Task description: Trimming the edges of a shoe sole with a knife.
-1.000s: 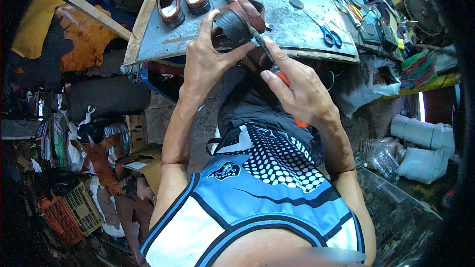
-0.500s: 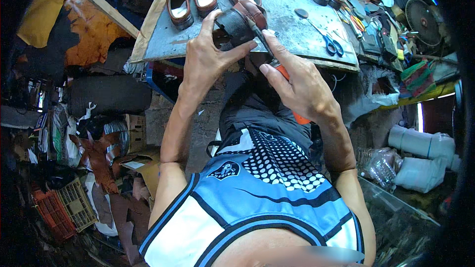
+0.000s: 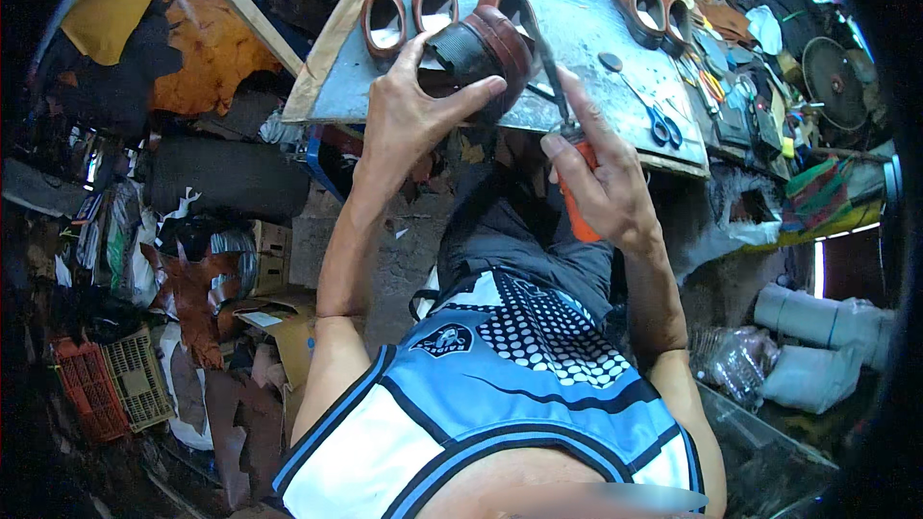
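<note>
"What are you gripping?"
"My left hand (image 3: 409, 113) grasps a brown leather shoe (image 3: 511, 46) with a black ribbed heel; my right hand (image 3: 608, 171) clasps an orange-handled dark metal tool (image 3: 559, 96)."
"Where's that shoe?"
"Held up at the near edge of the grey-topped wooden worktable (image 3: 598, 101); blue-handled scissors (image 3: 664, 131) lie by its near right corner."

Orange handle (image 3: 579, 219) — partly behind right fingers (image 3: 574, 165)

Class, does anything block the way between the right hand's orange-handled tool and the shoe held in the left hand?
Nothing visible does. The orange-handled tool in the right hand points up close beside the brown shoe, which the left hand grips; whether tool and shoe touch cannot be told.
</note>
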`<control>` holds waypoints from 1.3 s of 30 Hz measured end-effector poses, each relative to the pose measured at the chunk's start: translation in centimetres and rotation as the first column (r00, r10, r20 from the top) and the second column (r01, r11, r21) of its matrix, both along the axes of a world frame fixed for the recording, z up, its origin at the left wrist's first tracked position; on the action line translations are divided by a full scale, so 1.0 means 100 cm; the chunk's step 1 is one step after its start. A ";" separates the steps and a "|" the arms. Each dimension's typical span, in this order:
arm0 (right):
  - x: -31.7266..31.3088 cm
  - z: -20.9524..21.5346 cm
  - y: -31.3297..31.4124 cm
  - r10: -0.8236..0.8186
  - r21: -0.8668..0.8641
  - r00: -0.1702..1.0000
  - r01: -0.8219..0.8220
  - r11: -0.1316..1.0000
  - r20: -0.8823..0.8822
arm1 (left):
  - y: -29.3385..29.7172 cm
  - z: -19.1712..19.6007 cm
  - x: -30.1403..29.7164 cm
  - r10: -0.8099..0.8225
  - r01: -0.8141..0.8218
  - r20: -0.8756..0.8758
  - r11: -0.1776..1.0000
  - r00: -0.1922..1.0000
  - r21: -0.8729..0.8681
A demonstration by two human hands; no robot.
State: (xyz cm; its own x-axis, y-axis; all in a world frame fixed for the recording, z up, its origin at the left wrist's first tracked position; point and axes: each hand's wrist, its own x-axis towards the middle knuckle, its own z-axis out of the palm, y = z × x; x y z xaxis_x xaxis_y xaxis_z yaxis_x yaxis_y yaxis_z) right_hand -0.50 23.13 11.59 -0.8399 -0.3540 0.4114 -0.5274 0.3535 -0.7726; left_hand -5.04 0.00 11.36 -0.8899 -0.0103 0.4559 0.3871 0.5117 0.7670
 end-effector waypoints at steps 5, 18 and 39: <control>-0.021 -0.006 -0.008 0.017 0.021 0.999 -0.018 1.000 0.046 | -0.014 -0.007 -0.024 0.021 -0.040 0.127 0.988 0.992 0.148; -0.071 0.037 -0.004 -0.009 0.348 0.985 0.069 0.935 -0.172 | -0.009 0.014 -0.047 0.145 -0.146 -0.037 0.988 0.989 -0.049; 0.008 -0.107 -0.043 0.199 0.003 0.920 -0.212 0.977 0.338 | -0.049 -0.093 0.071 0.246 -0.168 0.150 0.898 0.958 -0.406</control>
